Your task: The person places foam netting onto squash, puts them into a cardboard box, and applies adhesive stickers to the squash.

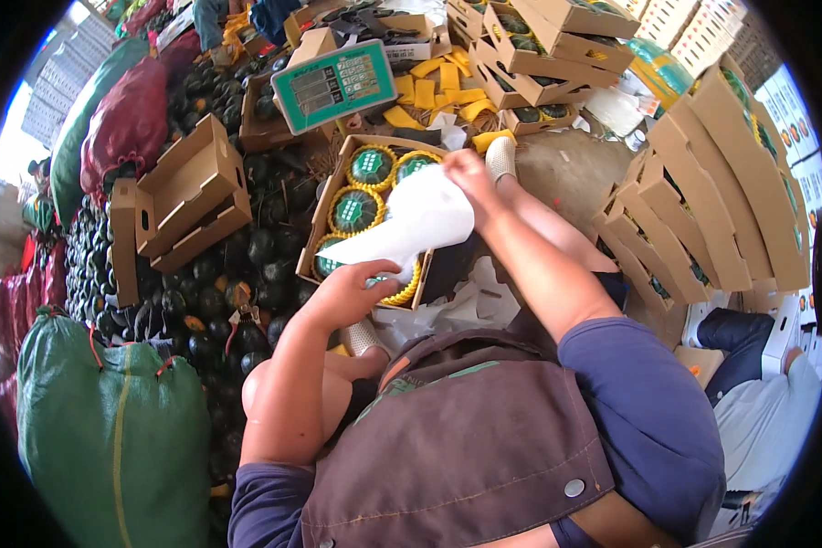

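A white paper sheet (420,216) lies slantwise over an open cardboard box (315,228) standing between my legs. Closed at the sheet's upper right corner, my right hand (473,184) grips it above the box's right side. My left hand (356,294) rests at the near end of the box, fingers apart, beside the sheet's lower edge. Inside sit dark green squashes (354,212) with green labels, wrapped in yellow foam nets (381,194). The sheet hides several of the squashes in the middle and right of the box.
A green scale display (335,87) stands just beyond the box. Loose squashes (261,245) heap on the left, with empty cartons (192,187) and a green sack (110,429). Packed cartons (703,183) stack at right, near another person's sleeve (763,420). Yellow foam nets (429,93) lie ahead.
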{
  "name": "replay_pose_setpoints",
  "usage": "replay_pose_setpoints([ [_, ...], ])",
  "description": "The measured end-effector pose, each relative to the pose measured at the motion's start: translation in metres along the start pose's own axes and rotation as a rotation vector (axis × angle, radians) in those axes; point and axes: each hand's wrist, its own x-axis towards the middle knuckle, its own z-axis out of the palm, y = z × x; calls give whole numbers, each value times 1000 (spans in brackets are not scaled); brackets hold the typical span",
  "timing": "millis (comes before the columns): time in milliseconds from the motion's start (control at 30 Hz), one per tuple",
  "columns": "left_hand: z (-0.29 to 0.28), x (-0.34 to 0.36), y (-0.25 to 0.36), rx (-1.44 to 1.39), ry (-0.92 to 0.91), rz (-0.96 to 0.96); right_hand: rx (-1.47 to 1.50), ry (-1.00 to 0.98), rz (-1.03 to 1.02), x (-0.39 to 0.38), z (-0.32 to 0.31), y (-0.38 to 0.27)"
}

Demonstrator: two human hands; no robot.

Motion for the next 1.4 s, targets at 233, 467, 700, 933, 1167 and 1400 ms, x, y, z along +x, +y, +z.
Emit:
replay_pose_setpoints([
  [233,122,42,-84,486,195,-104,-468,101,246,-28,-78,4],
  [467,141,49,-84,907,-9,-44,-1136,-331,99,-110,-28,61],
  [700,124,39,-86,686,145,-191,-775,-155,286,-86,-26,43],
  [933,75,25,-136,641,773,-307,53,491,298,7,-116,44],
  [1167,41,59,-216,-598,867,-613,-675,68,295,14,-75,100],
  [1400,11,61,-174,-748,480,-553,-693,-16,659,8,-68,80],
])
